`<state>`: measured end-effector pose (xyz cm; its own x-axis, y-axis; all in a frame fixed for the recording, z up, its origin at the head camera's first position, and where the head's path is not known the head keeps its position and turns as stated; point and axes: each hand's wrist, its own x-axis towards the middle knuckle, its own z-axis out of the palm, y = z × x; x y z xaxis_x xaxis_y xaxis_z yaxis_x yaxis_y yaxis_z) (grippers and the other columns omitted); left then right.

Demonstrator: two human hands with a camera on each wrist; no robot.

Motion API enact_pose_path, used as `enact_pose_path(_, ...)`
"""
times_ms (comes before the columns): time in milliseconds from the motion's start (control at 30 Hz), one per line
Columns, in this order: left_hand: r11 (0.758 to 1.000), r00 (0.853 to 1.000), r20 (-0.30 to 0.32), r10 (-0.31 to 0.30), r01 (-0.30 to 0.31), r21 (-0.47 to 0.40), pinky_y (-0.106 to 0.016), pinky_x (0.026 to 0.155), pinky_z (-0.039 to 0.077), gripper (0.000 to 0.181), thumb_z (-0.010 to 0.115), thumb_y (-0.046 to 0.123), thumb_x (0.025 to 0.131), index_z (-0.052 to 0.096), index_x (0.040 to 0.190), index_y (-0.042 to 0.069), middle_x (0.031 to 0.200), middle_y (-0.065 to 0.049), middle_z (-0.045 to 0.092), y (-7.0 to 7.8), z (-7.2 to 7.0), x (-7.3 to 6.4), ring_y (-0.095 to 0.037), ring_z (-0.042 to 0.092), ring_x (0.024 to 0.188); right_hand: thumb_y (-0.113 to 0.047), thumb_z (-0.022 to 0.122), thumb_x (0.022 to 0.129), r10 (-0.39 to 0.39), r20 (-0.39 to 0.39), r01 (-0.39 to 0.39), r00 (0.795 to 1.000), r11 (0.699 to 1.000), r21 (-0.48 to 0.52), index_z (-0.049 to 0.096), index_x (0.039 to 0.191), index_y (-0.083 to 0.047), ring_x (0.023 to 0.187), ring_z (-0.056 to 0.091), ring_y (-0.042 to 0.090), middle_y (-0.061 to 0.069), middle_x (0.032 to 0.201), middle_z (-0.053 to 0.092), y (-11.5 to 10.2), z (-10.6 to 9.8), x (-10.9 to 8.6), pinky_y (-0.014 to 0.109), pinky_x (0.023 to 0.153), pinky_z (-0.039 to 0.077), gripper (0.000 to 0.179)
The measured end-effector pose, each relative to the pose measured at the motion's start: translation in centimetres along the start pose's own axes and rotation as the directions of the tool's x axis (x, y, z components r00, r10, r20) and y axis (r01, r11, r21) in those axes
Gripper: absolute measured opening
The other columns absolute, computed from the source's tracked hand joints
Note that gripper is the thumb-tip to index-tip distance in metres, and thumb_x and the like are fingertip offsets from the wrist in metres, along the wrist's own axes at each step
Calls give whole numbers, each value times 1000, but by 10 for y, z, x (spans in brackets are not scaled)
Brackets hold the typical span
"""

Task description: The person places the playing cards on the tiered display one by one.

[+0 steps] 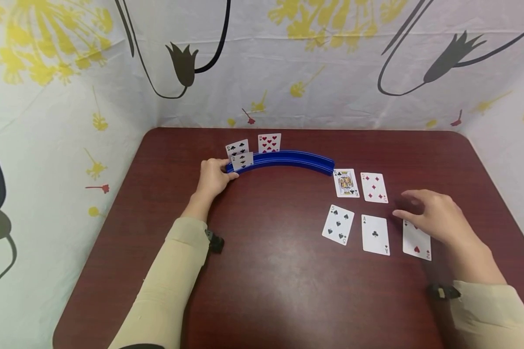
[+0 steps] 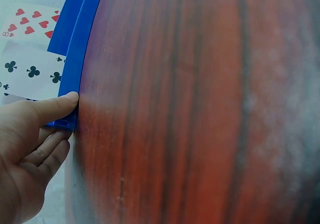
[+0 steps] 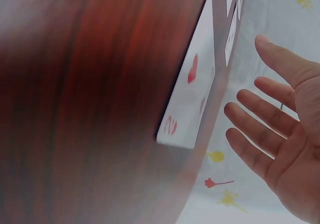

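At the far side of the table my left hand (image 1: 214, 175) grips the left end of a curved blue card holder (image 1: 294, 159), thumb in front. Standing in the holder are an eight of hearts (image 1: 269, 142) and two overlapping clubs cards, the front one (image 1: 242, 161) partly covering the back one (image 1: 237, 145). My right hand (image 1: 438, 215), fingers extended and apart, hovers over a two of hearts (image 1: 417, 245), hiding its upper part in the head view. In the right wrist view that palm (image 3: 295, 169) holds nothing, and the two of hearts (image 3: 192, 94) lies flat beyond it.
Face up on the right half of the brown table (image 1: 279, 271) lie a king of clubs (image 1: 346, 183), touching the holder's right end, a five of diamonds (image 1: 374, 187), a five of spades (image 1: 338, 224) and an ace of clubs (image 1: 375, 234). Patterned cloth (image 1: 227, 106) hangs behind the table.
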<state>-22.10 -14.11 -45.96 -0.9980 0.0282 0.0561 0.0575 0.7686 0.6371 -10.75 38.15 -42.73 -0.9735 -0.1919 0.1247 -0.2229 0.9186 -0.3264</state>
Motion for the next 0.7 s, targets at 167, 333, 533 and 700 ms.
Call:
enact_pose_path(167,1000,1000,-1,2,-2,0,-41,88,58,48,83,20,87,69,130,2,122,-19,70,0,0,0,-29,70,103,-34,88,77,-6,25,6,1000,1000,-20,69,117,-1,95,66,43,22,103,71,6,-3,-7,63,71,47,55)
enact_pose_path(333,1000,1000,5,-3,3,1,-41,89,58,49,82,20,88,68,131,2,124,-19,69,1,0,0,-29,70,105,-43,89,75,18,93,-16,995,1000,-23,67,123,-1,102,63,47,26,110,69,10,-6,-13,66,73,46,68)
enact_pose_path(533,1000,1000,2,7,-7,6,-42,89,57,50,83,20,87,68,131,2,123,-20,69,1,-1,0,-30,70,104,-49,94,64,30,169,-26,985,999,-26,64,127,-1,110,58,48,26,120,65,15,-8,-19,66,75,46,85)
enact_pose_path(700,1000,1000,-9,17,-17,20,-42,89,57,48,82,18,87,68,130,0,122,-21,69,1,-1,0,-31,70,104,-51,97,54,15,209,-8,978,999,-35,61,127,4,111,56,51,30,122,61,19,-10,-24,67,80,46,99)
